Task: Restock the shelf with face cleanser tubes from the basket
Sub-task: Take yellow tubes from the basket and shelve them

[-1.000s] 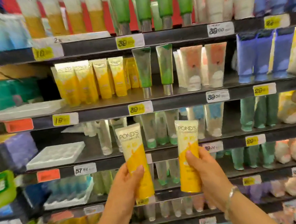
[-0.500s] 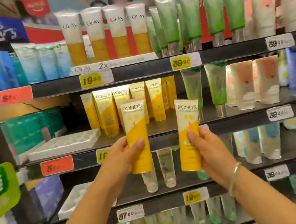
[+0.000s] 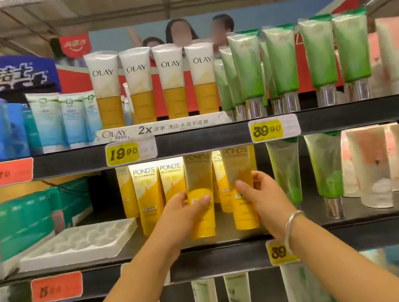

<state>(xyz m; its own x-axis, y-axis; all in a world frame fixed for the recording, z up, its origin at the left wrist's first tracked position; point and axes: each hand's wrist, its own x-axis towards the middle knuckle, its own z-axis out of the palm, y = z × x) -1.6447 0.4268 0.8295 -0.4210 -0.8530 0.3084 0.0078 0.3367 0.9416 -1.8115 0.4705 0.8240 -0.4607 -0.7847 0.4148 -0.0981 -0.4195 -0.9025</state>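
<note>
My left hand [image 3: 186, 209] grips a yellow Pond's cleanser tube [image 3: 197, 174] around its lower half, cap down near the black shelf [image 3: 233, 237]. My right hand [image 3: 261, 193] grips a second yellow Pond's tube [image 3: 238, 165] just to the right of it. Both tubes stand upright in front of a row of the same yellow Pond's tubes [image 3: 147, 193] on the second shelf. The basket is out of view.
A white empty plastic tray [image 3: 77, 244] lies left of the yellow tubes, with green boxes [image 3: 21, 220] behind it. Green tubes [image 3: 324, 165] and pink-and-white tubes [image 3: 370, 165] stand to the right. Olay tubes [image 3: 140, 87] line the shelf above, above price tags [image 3: 123, 152].
Both hands have carried their yellow tubes up and forward onto the second shelf, in front of the Pond's row. The view has tilted upward.
</note>
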